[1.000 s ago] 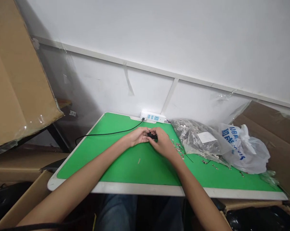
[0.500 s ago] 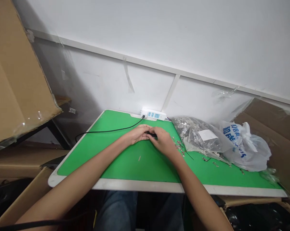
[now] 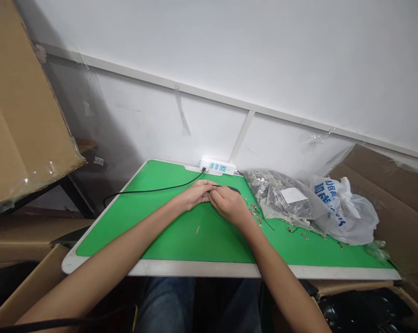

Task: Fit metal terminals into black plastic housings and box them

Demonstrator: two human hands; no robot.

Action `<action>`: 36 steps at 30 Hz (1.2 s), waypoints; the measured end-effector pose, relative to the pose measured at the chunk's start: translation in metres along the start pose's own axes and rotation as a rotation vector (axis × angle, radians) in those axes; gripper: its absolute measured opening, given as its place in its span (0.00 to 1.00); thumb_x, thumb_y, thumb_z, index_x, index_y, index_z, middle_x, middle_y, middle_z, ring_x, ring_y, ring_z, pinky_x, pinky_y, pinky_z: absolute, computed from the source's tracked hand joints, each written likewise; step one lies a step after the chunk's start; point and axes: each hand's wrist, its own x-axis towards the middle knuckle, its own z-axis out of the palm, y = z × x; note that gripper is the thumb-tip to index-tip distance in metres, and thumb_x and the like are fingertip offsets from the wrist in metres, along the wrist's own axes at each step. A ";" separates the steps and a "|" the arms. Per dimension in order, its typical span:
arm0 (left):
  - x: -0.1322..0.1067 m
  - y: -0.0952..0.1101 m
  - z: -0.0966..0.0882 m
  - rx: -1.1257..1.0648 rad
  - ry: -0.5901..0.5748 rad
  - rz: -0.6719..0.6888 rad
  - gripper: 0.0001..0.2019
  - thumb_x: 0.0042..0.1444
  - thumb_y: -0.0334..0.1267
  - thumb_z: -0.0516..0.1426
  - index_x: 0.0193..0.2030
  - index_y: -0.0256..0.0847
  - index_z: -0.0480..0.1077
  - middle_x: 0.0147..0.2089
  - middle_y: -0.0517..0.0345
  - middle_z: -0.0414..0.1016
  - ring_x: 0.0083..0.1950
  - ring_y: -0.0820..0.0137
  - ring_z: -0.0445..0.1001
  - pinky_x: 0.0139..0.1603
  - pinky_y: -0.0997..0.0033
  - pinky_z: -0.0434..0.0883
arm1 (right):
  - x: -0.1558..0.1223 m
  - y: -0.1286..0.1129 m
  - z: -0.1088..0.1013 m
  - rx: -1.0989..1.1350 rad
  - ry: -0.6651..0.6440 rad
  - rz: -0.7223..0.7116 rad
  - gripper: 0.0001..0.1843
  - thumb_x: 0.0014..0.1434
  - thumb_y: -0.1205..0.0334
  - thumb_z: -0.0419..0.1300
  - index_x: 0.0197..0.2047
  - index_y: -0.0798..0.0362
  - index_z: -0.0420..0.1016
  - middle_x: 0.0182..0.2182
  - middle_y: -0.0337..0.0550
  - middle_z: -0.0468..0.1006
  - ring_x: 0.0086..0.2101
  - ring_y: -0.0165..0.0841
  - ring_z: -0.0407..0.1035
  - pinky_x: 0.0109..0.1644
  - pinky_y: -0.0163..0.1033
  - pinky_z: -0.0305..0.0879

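My left hand (image 3: 196, 194) and my right hand (image 3: 227, 202) meet over the green tabletop (image 3: 195, 245), fingers closed around a small dark piece (image 3: 234, 189). One end of it shows beyond the right knuckles; the rest is covered by the fingers, so its kind cannot be made out. Just right of my right hand lie loose small metal parts (image 3: 255, 212), in a scattered heap. Behind them sits a clear plastic bag (image 3: 264, 185) filled with similar shiny parts.
A white power strip (image 3: 218, 166) stands against the wall, with a black cable (image 3: 153, 190) running left from it. A knotted white bag (image 3: 351, 212) rests at the right. Cardboard boxes (image 3: 25, 106) flank the table, and one below right holds glossy black items (image 3: 365, 307).
My right fingers have shifted on the dark piece, and its end now shows past the knuckles of that hand. The whole view has moved slightly.
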 end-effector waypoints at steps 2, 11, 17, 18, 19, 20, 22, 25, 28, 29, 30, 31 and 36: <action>-0.001 0.000 0.001 0.000 0.014 0.001 0.08 0.55 0.28 0.67 0.42 0.35 0.79 0.36 0.53 0.81 0.34 0.72 0.79 0.39 0.75 0.76 | 0.000 0.000 0.000 -0.058 0.001 -0.029 0.14 0.75 0.66 0.50 0.38 0.49 0.73 0.32 0.47 0.76 0.36 0.39 0.70 0.40 0.43 0.68; -0.008 0.001 0.008 -0.014 0.110 0.047 0.13 0.53 0.25 0.65 0.46 0.34 0.76 0.34 0.55 0.80 0.31 0.73 0.77 0.34 0.76 0.75 | 0.003 -0.001 0.003 -0.149 0.002 -0.119 0.15 0.74 0.69 0.49 0.41 0.49 0.75 0.36 0.49 0.79 0.38 0.40 0.71 0.42 0.45 0.71; -0.010 0.002 0.008 -0.037 0.137 0.052 0.13 0.51 0.25 0.66 0.44 0.35 0.76 0.33 0.55 0.80 0.29 0.73 0.77 0.32 0.75 0.75 | 0.001 0.000 0.008 -0.058 0.018 -0.073 0.12 0.73 0.70 0.52 0.40 0.50 0.74 0.35 0.49 0.78 0.39 0.41 0.72 0.43 0.45 0.71; -0.009 0.002 0.007 -0.052 0.131 0.054 0.13 0.52 0.25 0.67 0.45 0.35 0.76 0.33 0.55 0.80 0.29 0.73 0.77 0.32 0.75 0.75 | 0.001 0.001 0.008 -0.037 0.028 -0.057 0.11 0.73 0.69 0.53 0.40 0.50 0.74 0.35 0.48 0.78 0.39 0.41 0.73 0.43 0.44 0.71; -0.008 0.002 0.006 -0.070 0.123 0.060 0.13 0.53 0.25 0.66 0.45 0.36 0.76 0.33 0.55 0.80 0.29 0.73 0.78 0.32 0.75 0.75 | 0.001 0.003 0.008 -0.008 0.043 -0.041 0.10 0.73 0.68 0.54 0.41 0.50 0.75 0.35 0.48 0.78 0.39 0.41 0.74 0.43 0.44 0.71; -0.007 0.002 0.006 -0.091 0.112 0.067 0.13 0.54 0.26 0.66 0.46 0.36 0.76 0.34 0.54 0.81 0.29 0.72 0.78 0.33 0.75 0.76 | 0.000 0.004 0.007 0.032 0.068 -0.024 0.08 0.73 0.66 0.55 0.43 0.50 0.75 0.36 0.48 0.79 0.39 0.41 0.74 0.43 0.44 0.72; -0.004 0.002 0.005 -0.138 0.087 0.089 0.12 0.56 0.26 0.65 0.47 0.36 0.75 0.36 0.52 0.82 0.32 0.70 0.81 0.34 0.74 0.77 | -0.001 0.010 0.005 0.125 0.153 0.032 0.05 0.72 0.62 0.58 0.48 0.50 0.74 0.39 0.50 0.80 0.41 0.42 0.76 0.45 0.46 0.74; -0.001 0.004 0.004 -0.188 0.059 0.128 0.13 0.60 0.27 0.63 0.51 0.37 0.74 0.43 0.49 0.84 0.36 0.68 0.84 0.39 0.73 0.79 | -0.004 0.023 0.001 0.191 0.339 0.172 0.11 0.69 0.57 0.61 0.53 0.50 0.72 0.42 0.52 0.81 0.44 0.44 0.76 0.50 0.51 0.75; 0.000 0.007 0.004 -0.201 0.051 0.160 0.14 0.63 0.28 0.61 0.55 0.38 0.73 0.47 0.47 0.84 0.38 0.68 0.85 0.39 0.73 0.79 | -0.009 0.040 -0.005 0.168 0.491 0.344 0.10 0.69 0.56 0.59 0.51 0.50 0.72 0.43 0.52 0.80 0.45 0.46 0.75 0.52 0.54 0.73; 0.000 0.008 0.003 -0.201 0.052 0.168 0.14 0.64 0.28 0.60 0.56 0.38 0.73 0.48 0.46 0.84 0.38 0.68 0.85 0.39 0.74 0.79 | -0.012 0.046 -0.007 0.163 0.533 0.404 0.10 0.69 0.56 0.59 0.50 0.50 0.72 0.43 0.52 0.80 0.45 0.45 0.75 0.52 0.54 0.73; -0.001 0.009 0.003 -0.201 0.055 0.176 0.14 0.64 0.28 0.60 0.57 0.38 0.73 0.48 0.45 0.84 0.37 0.68 0.85 0.39 0.74 0.79 | -0.014 0.051 -0.008 0.163 0.575 0.465 0.10 0.69 0.55 0.59 0.50 0.50 0.72 0.42 0.51 0.80 0.45 0.45 0.75 0.52 0.54 0.73; -0.001 0.010 0.003 -0.202 0.059 0.183 0.15 0.65 0.28 0.59 0.57 0.38 0.73 0.49 0.44 0.84 0.37 0.68 0.85 0.39 0.74 0.80 | -0.016 0.057 -0.009 0.169 0.617 0.523 0.11 0.69 0.54 0.59 0.49 0.50 0.72 0.42 0.51 0.80 0.45 0.45 0.75 0.52 0.53 0.73; 0.001 0.014 0.002 -0.207 0.085 0.216 0.18 0.64 0.26 0.59 0.60 0.36 0.71 0.50 0.43 0.83 0.39 0.69 0.85 0.38 0.77 0.80 | -0.027 0.083 -0.013 0.347 0.673 0.766 0.17 0.66 0.48 0.59 0.48 0.52 0.72 0.40 0.50 0.81 0.42 0.42 0.75 0.51 0.50 0.73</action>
